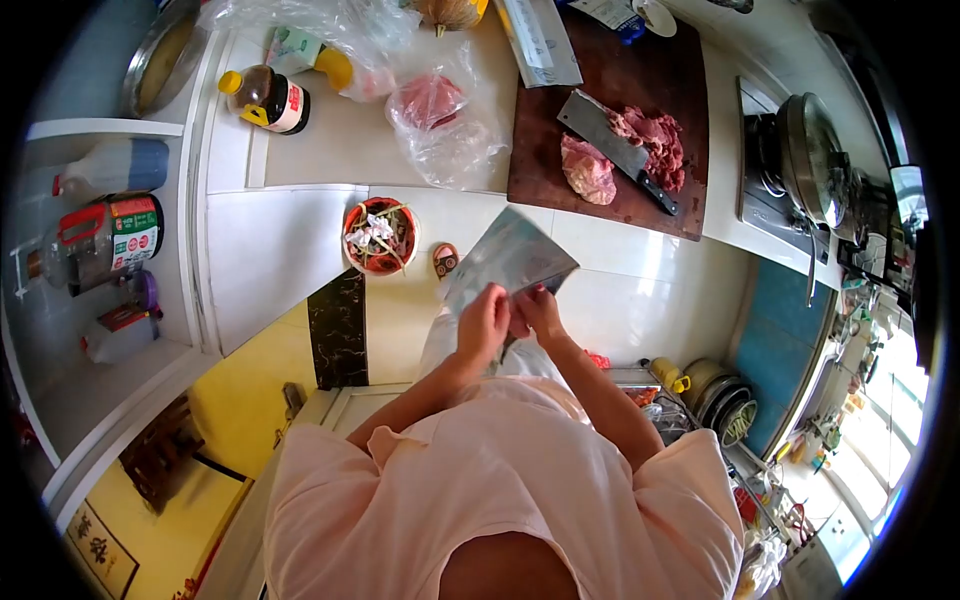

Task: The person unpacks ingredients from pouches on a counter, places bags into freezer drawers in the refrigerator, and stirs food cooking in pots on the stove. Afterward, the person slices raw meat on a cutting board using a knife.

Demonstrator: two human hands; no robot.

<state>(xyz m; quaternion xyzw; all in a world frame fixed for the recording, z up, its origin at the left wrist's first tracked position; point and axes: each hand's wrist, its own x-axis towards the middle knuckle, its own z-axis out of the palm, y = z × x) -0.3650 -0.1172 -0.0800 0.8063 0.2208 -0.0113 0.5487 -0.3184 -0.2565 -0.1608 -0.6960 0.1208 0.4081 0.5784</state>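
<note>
A flat, shiny, silvery packet (pixel 512 258) is between my hands in front of my body, its far corner near the counter edge. My left hand (pixel 484 322) grips its near left side with bent fingers. My right hand (pixel 539 312) pinches the near edge close by, the two hands almost touching. What the packet contains does not show. Beyond it, a cleaver (pixel 605 134) lies on a dark cutting board (pixel 550 110), between a chunk of meat (pixel 588 170) and a pile of cut meat (pixel 655 145).
Left on the counter are a sauce bottle (pixel 268 100) and meat in a clear plastic bag (pixel 430 102). A red-rimmed waste bin (pixel 380 236) stands on the floor below. A lidded pan (pixel 812 160) sits at the right on the stove. An open cabinet (pixel 170 270) holds large bottles.
</note>
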